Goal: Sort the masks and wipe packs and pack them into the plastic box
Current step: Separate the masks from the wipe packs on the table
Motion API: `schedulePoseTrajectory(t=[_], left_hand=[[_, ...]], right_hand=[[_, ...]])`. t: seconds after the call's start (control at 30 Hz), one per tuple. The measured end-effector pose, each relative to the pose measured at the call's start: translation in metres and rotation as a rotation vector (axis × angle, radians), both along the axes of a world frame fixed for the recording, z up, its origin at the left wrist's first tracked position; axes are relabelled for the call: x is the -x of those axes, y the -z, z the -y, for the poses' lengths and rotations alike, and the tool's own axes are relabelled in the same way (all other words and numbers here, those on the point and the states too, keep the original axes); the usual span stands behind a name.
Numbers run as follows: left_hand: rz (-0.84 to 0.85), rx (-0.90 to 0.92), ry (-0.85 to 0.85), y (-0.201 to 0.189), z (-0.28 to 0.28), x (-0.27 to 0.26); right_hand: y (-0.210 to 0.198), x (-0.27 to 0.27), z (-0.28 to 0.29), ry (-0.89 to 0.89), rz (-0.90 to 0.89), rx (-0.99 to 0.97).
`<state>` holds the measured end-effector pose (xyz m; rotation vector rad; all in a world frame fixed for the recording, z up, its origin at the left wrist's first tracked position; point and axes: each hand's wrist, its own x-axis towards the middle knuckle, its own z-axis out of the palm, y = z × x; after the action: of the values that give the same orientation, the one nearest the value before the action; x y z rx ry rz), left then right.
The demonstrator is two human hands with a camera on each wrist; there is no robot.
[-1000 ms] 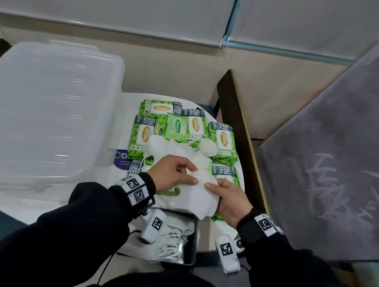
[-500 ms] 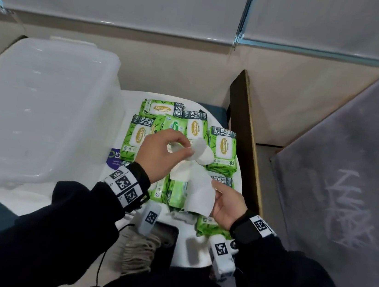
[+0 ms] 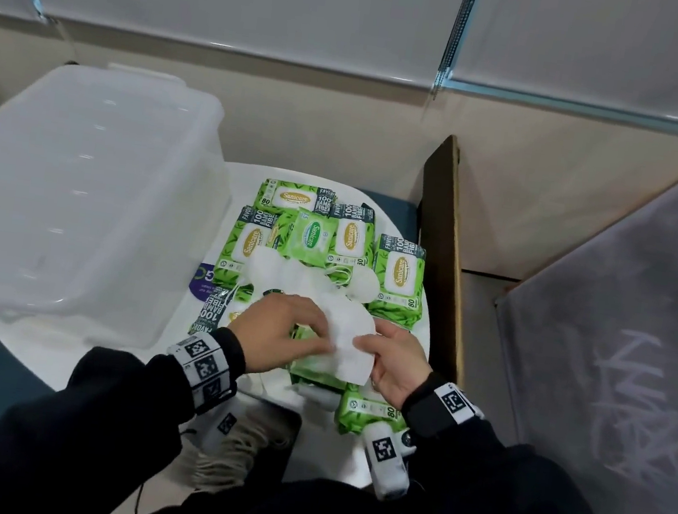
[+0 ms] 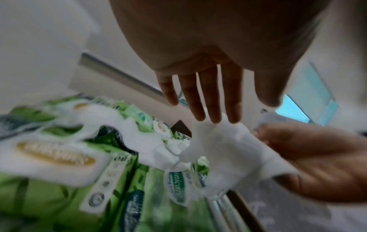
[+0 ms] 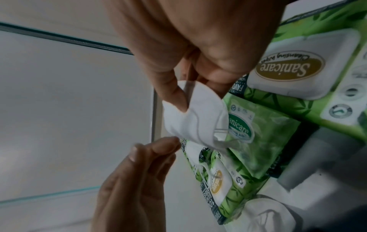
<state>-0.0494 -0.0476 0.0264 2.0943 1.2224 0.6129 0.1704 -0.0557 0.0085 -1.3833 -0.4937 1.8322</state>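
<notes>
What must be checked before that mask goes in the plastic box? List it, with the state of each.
1. Right hand pinches the mask: ok.
2. Left hand free, fingers straight at the mask's edge: ok.
3. Mask hangs free of the wipe packs: cannot tell.
4. Plastic box open on top: cannot tell.
5. Other masks sorted off the packs: not ok, they lie on them.
</notes>
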Motion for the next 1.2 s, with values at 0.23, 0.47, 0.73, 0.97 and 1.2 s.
schedulePoseTrajectory(t=[0.23, 0.47, 0.73, 0.97, 1.2], left_hand=[[0.51, 0.743, -0.353, 0.0, -0.023, -0.004], [0.517, 0.6, -0.358, -0.004, -0.021, -0.008], [0.435, 0.577, -0.403, 0.004, -0.012, -0.006], [0.484, 0.584, -0.423, 0.005, -0.005, -0.009], [0.542, 0.612, -0.473, 0.006, -0.004, -0.014]], right_hand=[[-0.014, 0.001, -0.004, -0.076, -0.06, -0.095], [-0.012, 0.003, -0.005, -0.045, -0.002, -0.06], [-0.002, 0.003, 0.006, -0.093, 0.142, -0.078], [-0.006, 0.003, 0.012, -0.061, 0.136, -0.08], [-0.005, 0.002, 0.015, -0.031, 0.207, -0.069]])
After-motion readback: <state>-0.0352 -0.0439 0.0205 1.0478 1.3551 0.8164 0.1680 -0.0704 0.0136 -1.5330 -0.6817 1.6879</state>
